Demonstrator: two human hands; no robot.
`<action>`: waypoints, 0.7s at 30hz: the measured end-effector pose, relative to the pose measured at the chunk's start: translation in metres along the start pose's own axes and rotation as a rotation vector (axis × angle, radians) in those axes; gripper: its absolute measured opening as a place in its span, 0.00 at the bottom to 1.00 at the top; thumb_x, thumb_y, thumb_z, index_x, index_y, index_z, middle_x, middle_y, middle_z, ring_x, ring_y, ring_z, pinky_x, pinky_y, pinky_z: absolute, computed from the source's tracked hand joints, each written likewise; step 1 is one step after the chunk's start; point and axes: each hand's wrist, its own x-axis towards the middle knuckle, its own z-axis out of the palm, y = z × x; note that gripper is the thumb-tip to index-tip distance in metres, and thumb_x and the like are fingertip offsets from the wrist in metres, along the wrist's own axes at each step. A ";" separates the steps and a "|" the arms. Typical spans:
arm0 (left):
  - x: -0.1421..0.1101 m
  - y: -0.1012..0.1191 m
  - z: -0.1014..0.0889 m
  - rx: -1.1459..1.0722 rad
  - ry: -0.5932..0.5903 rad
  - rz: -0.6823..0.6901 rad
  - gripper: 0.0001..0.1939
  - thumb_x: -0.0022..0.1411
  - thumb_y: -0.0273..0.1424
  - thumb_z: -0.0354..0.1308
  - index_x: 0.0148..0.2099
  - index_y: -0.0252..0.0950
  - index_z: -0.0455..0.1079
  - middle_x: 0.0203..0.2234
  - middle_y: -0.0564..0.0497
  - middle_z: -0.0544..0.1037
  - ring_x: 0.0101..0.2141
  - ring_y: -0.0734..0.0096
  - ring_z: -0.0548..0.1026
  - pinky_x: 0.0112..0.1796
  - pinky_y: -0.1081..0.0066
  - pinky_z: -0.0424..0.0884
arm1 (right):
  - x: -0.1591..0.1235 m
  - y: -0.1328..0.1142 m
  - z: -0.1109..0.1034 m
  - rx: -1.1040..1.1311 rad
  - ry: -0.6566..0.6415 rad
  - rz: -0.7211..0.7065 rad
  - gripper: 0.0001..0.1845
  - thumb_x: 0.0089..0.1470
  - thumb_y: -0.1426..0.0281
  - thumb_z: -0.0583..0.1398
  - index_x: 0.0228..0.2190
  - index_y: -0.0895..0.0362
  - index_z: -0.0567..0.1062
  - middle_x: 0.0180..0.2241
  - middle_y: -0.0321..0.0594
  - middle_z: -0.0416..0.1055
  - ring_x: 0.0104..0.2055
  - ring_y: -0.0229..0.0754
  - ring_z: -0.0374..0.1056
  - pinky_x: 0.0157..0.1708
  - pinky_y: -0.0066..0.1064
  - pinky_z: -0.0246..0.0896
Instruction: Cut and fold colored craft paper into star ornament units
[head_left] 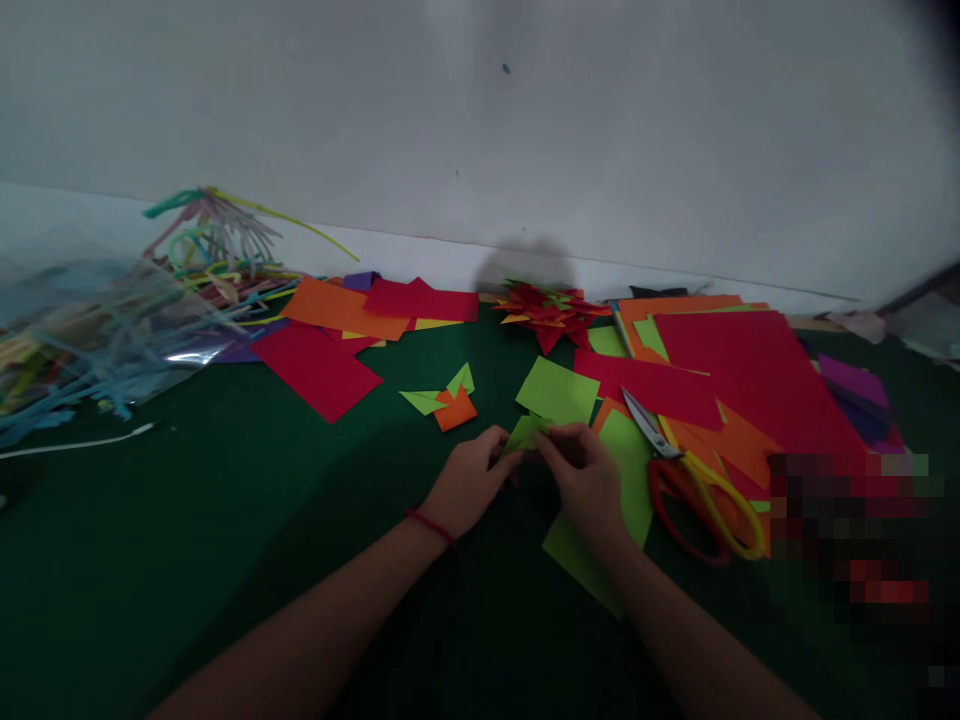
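Note:
A small piece of green paper (523, 434) is pinched between both hands above the dark green table. My left hand (469, 478), with a red band at the wrist, grips its left side. On the opposite side, the fingers of my right hand (589, 480) are closed on its edge. Just beyond lies a flat light-green paper square (559, 388). To the left sits a folded orange and green paper piece (453, 400). A larger light-green sheet (628, 470) lies partly under my right hand and forearm.
Scissors (679, 465) with red and yellow handles rest at right, by stacked red sheets (750, 370). A red and orange folded-paper flower (549, 310) stands near the wall. At left are red paper (319, 370), orange paper (345, 308) and a bag of pipe cleaners (112, 330).

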 end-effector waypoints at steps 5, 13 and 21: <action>-0.001 0.004 0.000 0.016 0.011 0.009 0.11 0.62 0.37 0.45 0.30 0.37 0.58 0.20 0.57 0.70 0.21 0.76 0.68 0.23 0.75 0.59 | 0.000 0.000 0.000 -0.017 0.018 -0.007 0.06 0.45 0.66 0.62 0.27 0.54 0.70 0.26 0.33 0.71 0.29 0.39 0.71 0.31 0.33 0.67; 0.001 0.001 0.000 -0.075 -0.031 0.008 0.08 0.62 0.35 0.45 0.32 0.37 0.59 0.24 0.55 0.74 0.23 0.75 0.70 0.25 0.75 0.62 | 0.001 0.001 -0.002 -0.115 0.041 -0.037 0.07 0.45 0.64 0.62 0.27 0.53 0.70 0.27 0.34 0.70 0.28 0.40 0.68 0.29 0.33 0.65; 0.001 0.003 -0.001 -0.010 -0.058 0.055 0.14 0.63 0.35 0.42 0.29 0.36 0.62 0.23 0.54 0.75 0.22 0.76 0.70 0.25 0.75 0.63 | 0.008 0.000 -0.003 0.124 -0.101 -0.031 0.05 0.46 0.68 0.61 0.25 0.55 0.68 0.46 0.40 0.68 0.45 0.42 0.67 0.44 0.37 0.62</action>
